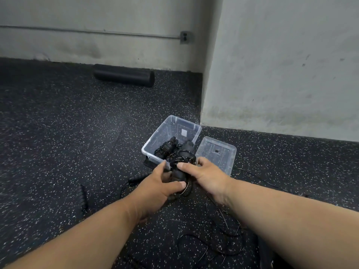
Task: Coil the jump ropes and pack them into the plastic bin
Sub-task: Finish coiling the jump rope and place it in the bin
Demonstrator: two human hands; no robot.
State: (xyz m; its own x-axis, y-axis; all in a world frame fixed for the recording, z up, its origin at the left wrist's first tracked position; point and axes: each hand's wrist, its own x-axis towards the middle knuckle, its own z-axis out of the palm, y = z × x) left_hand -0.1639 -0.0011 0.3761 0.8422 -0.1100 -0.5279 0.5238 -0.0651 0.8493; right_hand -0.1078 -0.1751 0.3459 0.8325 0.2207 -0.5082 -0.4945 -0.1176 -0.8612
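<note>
Coiled jump rope, gripped by both hands' curled fingers, left hand and right hand, hovers at the clear plastic bin's near rim; the bin's white label is unreadable.

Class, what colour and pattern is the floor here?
Black with small white speckles, seen in the head view.

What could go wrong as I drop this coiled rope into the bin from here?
1. The coiled jump rope, held by both the left hand and right hand, may spring loose on release and spill over the plastic bin rim.
2. A coiled rope already in the bin takes up the near end, so the new coil may sit high.
3. Loose rope on the floor by the forearms could snag.
</note>
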